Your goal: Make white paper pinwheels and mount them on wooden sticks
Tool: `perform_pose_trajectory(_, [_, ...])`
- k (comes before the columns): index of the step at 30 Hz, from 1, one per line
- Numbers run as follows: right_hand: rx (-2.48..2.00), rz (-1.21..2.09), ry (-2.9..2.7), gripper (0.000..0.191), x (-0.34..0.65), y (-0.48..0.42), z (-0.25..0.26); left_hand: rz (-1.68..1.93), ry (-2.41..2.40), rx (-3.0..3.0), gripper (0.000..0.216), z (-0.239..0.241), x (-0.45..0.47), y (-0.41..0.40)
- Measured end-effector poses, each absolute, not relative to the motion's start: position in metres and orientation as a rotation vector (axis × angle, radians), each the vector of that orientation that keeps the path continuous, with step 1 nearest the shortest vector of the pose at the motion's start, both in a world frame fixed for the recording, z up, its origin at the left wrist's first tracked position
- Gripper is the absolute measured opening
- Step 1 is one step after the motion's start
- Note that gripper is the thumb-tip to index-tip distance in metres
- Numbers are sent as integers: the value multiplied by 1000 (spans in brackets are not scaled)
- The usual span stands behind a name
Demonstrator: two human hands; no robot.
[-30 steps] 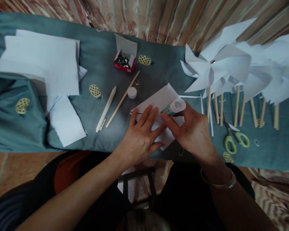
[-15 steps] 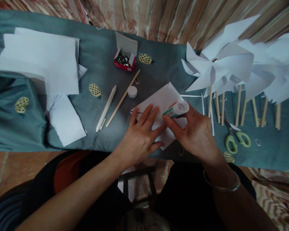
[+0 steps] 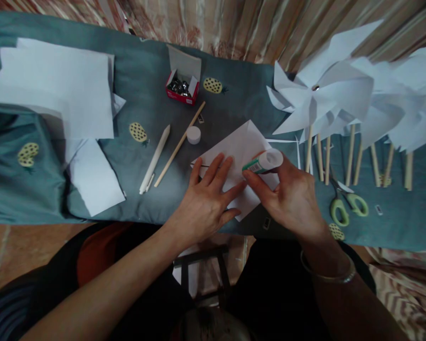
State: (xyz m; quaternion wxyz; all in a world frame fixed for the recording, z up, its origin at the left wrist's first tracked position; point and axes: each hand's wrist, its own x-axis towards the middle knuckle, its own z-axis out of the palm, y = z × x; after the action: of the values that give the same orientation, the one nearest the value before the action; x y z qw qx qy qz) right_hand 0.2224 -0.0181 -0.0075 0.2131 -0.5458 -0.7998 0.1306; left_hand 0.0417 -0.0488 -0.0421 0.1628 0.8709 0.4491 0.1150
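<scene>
A white paper square (image 3: 248,135) lies turned cornerwise on the cloth in front of me. My left hand (image 3: 209,199) rests flat on its left part with the fingers spread, beside a dark slit in the paper. Tilted over the paper's right part is a glue stick (image 3: 264,162), white with a green label, and my right hand (image 3: 291,189) is closed round it. Its lower end is hidden by my fingers, so I cannot tell whether it touches the paper. A round white cap (image 3: 193,135) stands on the cloth left of the paper.
A wooden stick (image 3: 180,144) and a white pen (image 3: 155,158) lie to the left. Behind them stands an opened red box (image 3: 182,87) of shiny metal pieces. Paper sheets (image 3: 57,90) are stacked far left. Paper pinwheels (image 3: 326,94) and green-handled scissors (image 3: 348,203) lie right.
My right hand has moved slightly to the right with the glue stick. My left hand stays pressed on the paper. The whole view has shifted a little.
</scene>
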Motion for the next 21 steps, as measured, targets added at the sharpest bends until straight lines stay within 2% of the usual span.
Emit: perform_pose_trajectory(21, [-1601, 400, -2134, 24, 226, -16, -9, 334, 1285, 2479, 59, -41, 41, -49])
